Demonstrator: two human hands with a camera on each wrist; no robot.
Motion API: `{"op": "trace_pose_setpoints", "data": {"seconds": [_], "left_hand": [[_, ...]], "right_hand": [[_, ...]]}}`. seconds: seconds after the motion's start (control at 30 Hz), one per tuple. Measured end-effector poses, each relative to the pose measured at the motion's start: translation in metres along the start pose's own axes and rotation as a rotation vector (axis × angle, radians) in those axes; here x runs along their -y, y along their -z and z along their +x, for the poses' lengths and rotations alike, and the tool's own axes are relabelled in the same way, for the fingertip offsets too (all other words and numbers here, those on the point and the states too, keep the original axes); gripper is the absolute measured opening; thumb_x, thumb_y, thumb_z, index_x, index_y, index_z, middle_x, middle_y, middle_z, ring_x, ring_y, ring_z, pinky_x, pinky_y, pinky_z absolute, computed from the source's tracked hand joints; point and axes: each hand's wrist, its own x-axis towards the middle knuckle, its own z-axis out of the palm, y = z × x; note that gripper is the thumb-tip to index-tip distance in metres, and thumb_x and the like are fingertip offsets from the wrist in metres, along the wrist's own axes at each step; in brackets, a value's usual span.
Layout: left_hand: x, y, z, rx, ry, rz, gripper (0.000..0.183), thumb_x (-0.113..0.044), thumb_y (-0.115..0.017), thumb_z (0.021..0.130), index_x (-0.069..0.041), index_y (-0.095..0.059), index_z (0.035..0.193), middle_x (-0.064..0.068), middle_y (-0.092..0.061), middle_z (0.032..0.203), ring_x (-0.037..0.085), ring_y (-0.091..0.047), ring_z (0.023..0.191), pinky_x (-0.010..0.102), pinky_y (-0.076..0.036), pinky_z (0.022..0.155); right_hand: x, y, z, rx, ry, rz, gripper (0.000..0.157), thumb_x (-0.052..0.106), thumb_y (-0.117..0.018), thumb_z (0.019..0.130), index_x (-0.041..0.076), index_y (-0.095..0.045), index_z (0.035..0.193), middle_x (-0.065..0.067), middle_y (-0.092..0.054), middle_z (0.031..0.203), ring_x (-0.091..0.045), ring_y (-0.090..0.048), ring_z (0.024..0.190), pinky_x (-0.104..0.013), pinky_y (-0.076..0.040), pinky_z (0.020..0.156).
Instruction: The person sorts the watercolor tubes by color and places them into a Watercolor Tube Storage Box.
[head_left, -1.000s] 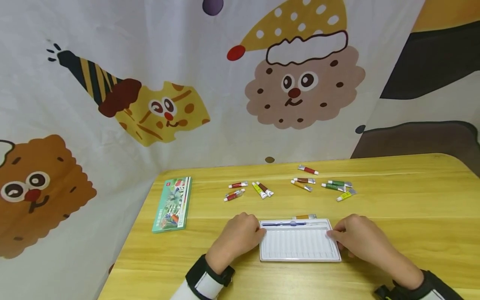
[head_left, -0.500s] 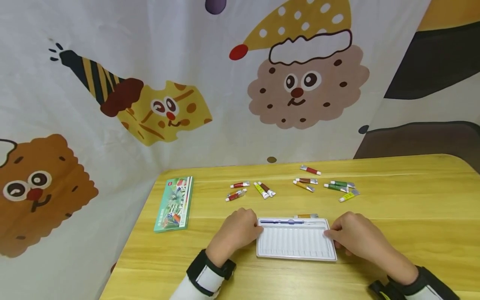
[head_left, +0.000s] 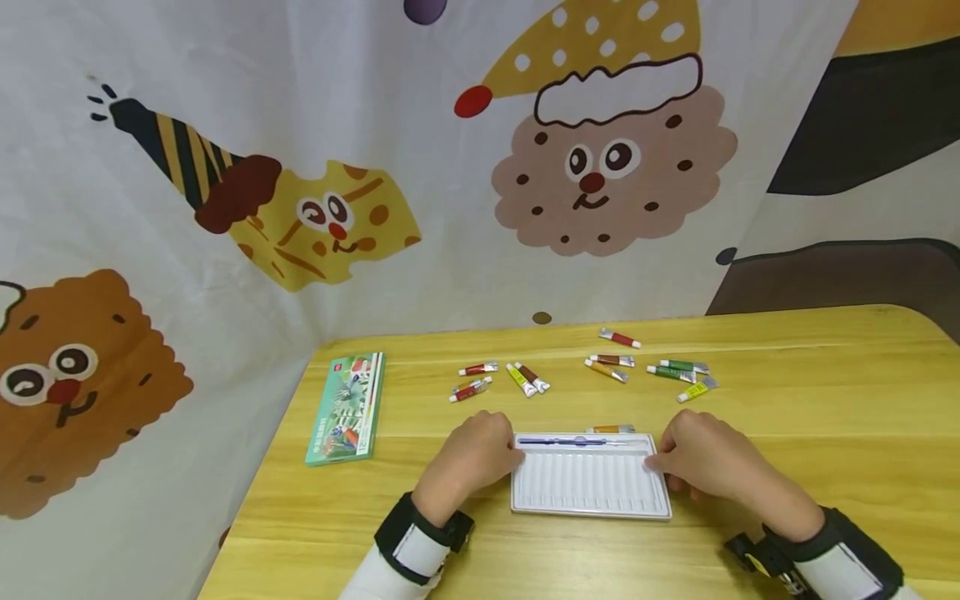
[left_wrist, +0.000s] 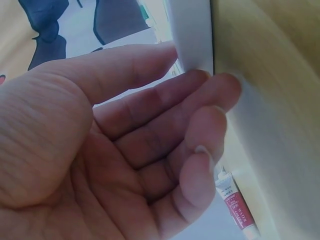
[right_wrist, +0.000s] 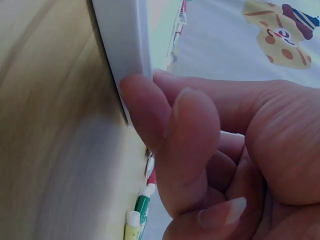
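Observation:
A white plastic tray (head_left: 588,483) with a row of narrow slots lies on the table in front of me. A thin blue paintbrush (head_left: 562,442) rests in the long groove along its far side. My left hand (head_left: 471,460) grips the tray's left edge, thumb on the rim, and the left wrist view shows the fingertips against the side wall (left_wrist: 192,35). At the opposite edge my right hand (head_left: 712,457) pinches the rim between thumb and forefinger, its other fingers curled in. Just behind the tray lies an ochre paint tube (head_left: 611,429), partly hidden by it.
A green illustrated paint box (head_left: 345,408) lies at the table's left. Several small paint tubes are scattered beyond the tray, among them a dark red tube (head_left: 471,390), a yellow tube (head_left: 521,380) and a green tube (head_left: 671,374). A printed cloth (head_left: 450,292) hangs behind the table (head_left: 825,400).
The tray has shifted slightly left and away from me, with both hands keeping hold of its edges. The paint tubes and the green box have stayed where they were.

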Motion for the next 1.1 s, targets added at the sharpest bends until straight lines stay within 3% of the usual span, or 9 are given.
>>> {"op": "trace_pose_setpoints", "data": {"seconds": [0.2,0.47,0.8,0.93,1.1], "left_hand": [[0.002,-0.002,0.002,0.01,0.012,-0.03,0.024,-0.021,-0.067,0.083,-0.014,-0.062,0.06,-0.002,-0.047,0.051,0.013,-0.043,0.042,0.026,-0.03,0.038],[0.004,-0.003,0.005,0.013,-0.009,-0.055,0.027,-0.022,-0.068,0.084,-0.012,-0.064,0.058,-0.004,-0.04,0.048,0.011,-0.038,0.041,0.025,-0.026,0.038],[0.003,-0.001,0.006,0.006,-0.036,-0.029,0.029,-0.024,-0.069,0.084,-0.013,-0.063,0.058,-0.004,-0.038,0.049,0.011,-0.036,0.042,0.024,-0.025,0.038],[0.002,-0.001,0.006,0.008,-0.035,-0.034,0.029,-0.023,-0.069,0.084,-0.013,-0.063,0.058,-0.005,-0.038,0.049,0.01,-0.036,0.041,0.024,-0.025,0.038],[0.003,-0.002,0.005,0.008,-0.019,-0.044,0.029,-0.023,-0.068,0.084,-0.013,-0.063,0.058,-0.005,-0.036,0.048,0.01,-0.035,0.04,0.024,-0.024,0.036]], "right_hand": [[-0.001,0.001,0.003,0.024,-0.004,0.002,0.02,0.027,-0.073,0.08,0.015,-0.065,0.067,-0.001,-0.059,0.053,-0.015,-0.052,0.041,-0.026,-0.042,0.04],[-0.003,0.003,0.005,0.037,0.021,0.011,0.021,0.027,-0.072,0.081,0.016,-0.064,0.065,0.0,-0.059,0.053,-0.015,-0.051,0.041,-0.027,-0.041,0.041],[-0.006,0.005,0.008,0.038,0.026,-0.004,0.021,0.029,-0.072,0.081,0.017,-0.064,0.066,0.001,-0.059,0.055,-0.014,-0.052,0.044,-0.026,-0.038,0.043],[-0.007,0.007,0.009,-0.038,0.084,-0.067,0.019,0.029,-0.072,0.081,0.016,-0.064,0.07,0.002,-0.055,0.058,-0.014,-0.048,0.049,-0.028,-0.035,0.045],[-0.001,0.008,0.022,-0.21,0.265,-0.13,0.009,0.022,-0.07,0.084,0.016,-0.066,0.078,0.003,-0.057,0.069,-0.014,-0.047,0.06,-0.03,-0.038,0.052]]}}
